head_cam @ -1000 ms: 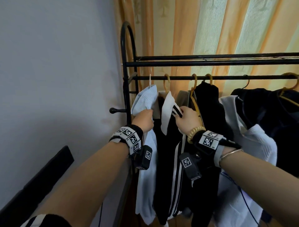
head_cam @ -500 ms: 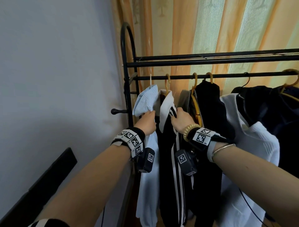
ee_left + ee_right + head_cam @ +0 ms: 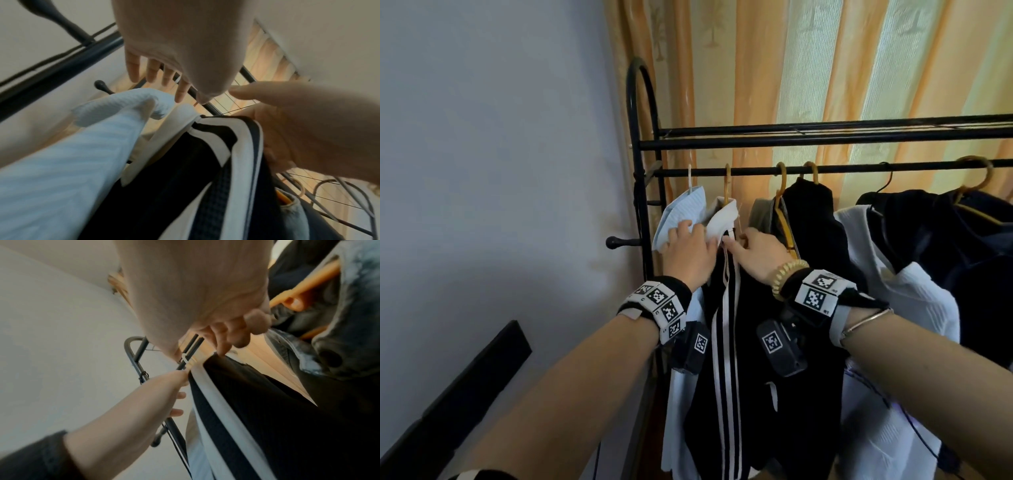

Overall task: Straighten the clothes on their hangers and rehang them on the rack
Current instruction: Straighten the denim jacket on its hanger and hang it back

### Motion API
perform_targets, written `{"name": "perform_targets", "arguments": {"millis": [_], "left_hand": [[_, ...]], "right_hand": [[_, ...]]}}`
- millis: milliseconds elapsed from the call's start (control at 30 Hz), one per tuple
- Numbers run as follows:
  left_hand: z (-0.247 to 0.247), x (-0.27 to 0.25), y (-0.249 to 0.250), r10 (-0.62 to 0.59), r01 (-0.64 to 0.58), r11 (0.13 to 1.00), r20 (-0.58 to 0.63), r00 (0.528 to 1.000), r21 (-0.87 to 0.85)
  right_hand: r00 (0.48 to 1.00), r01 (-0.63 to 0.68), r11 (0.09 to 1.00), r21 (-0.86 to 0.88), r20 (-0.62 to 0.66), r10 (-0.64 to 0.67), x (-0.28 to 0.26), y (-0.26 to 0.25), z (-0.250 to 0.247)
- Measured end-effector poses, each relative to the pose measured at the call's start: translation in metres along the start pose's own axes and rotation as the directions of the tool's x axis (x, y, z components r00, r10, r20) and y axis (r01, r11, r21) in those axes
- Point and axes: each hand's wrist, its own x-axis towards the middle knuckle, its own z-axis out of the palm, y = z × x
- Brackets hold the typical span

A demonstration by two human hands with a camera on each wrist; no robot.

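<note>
So both hands were up at the collar of the black jacket with white stripes [image 3: 726,342], second along on the black metal rack [image 3: 825,169]. Left hand [image 3: 690,253] lay flat, fingers straight; right hand [image 3: 756,255] pinched the collar edge. Looked mid-straightening; next probably evening the shoulders.

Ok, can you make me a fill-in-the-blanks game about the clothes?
1. The clothes hang on a ____ rack.
2. The black top has ____ stripes.
3. The curtain behind the rack is ____.
4. Left of the black top hangs a light ____ shirt.

Missing words: black; white; orange; blue
</note>
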Motion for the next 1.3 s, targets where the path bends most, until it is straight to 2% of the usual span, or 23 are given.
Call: {"name": "perform_targets", "arguments": {"millis": [67, 133, 200, 267, 333, 400, 533, 667, 767, 933, 1100, 1300], "left_hand": [[-0.003, 0.001, 0.011, 0.069, -0.067, 0.996, 0.026, 0.997, -0.055], [-0.002, 0.003, 0.021, 0.113, -0.099, 0.99, 0.154, 0.982, -0.099], [-0.001, 0.007, 0.029, 0.146, -0.118, 0.984, 0.217, 0.965, -0.133], [0.0, 0.01, 0.038, 0.156, -0.121, 0.979, 0.225, 0.962, -0.161], [0.002, 0.013, 0.047, 0.138, -0.107, 0.988, 0.309, 0.941, -0.116], [0.006, 0.015, 0.055, 0.096, -0.073, 0.995, 0.401, 0.911, -0.074], [0.01, 0.016, 0.058, 0.032, 0.005, 0.995, 0.368, 0.929, -0.099], [0.01, 0.011, 0.055, -0.018, 0.053, 0.994, 0.329, 0.944, -0.096], [0.009, 0.012, 0.048, -0.057, 0.098, 0.988, 0.311, 0.949, -0.118], [0.007, 0.011, 0.031, -0.059, 0.089, 0.993, 0.337, 0.94, -0.074], [0.007, 0.006, 0.023, -0.055, 0.064, 0.998, 0.34, 0.939, -0.016], [0.004, 0.0, 0.015, -0.054, 0.067, 0.997, 0.331, 0.942, -0.028]], "right_hand": [[0.991, 0.0, 0.998, -0.063, -0.131, -0.008, 0.0, 0.006, -0.018], [0.987, -0.048, 0.991, -0.129, -0.158, 0.027, 0.001, 0.02, -0.037], [0.988, -0.138, 0.973, -0.185, -0.1, 0.121, 0.0, 0.037, -0.048], [0.975, -0.221, 0.944, -0.247, -0.024, 0.222, -0.003, 0.054, -0.05], [0.961, -0.247, 0.922, -0.297, 0.048, 0.272, -0.005, 0.066, -0.044], [0.954, -0.256, 0.93, -0.265, 0.087, 0.288, -0.005, 0.074, -0.035], [0.966, -0.248, 0.957, -0.147, 0.033, 0.256, 0.004, 0.08, -0.024], [0.974, -0.211, 0.972, -0.099, 0.068, 0.218, 0.012, 0.079, -0.023], [0.984, -0.168, 0.984, -0.065, 0.048, 0.171, 0.013, 0.078, -0.02], [0.986, -0.138, 0.987, 0.083, -0.084, 0.145, 0.003, 0.079, -0.023], [0.981, -0.021, 0.99, 0.143, -0.186, 0.047, -0.016, 0.065, -0.038], [0.986, 0.026, 0.996, 0.087, -0.169, -0.011, -0.058, 0.076, -0.049]]}}
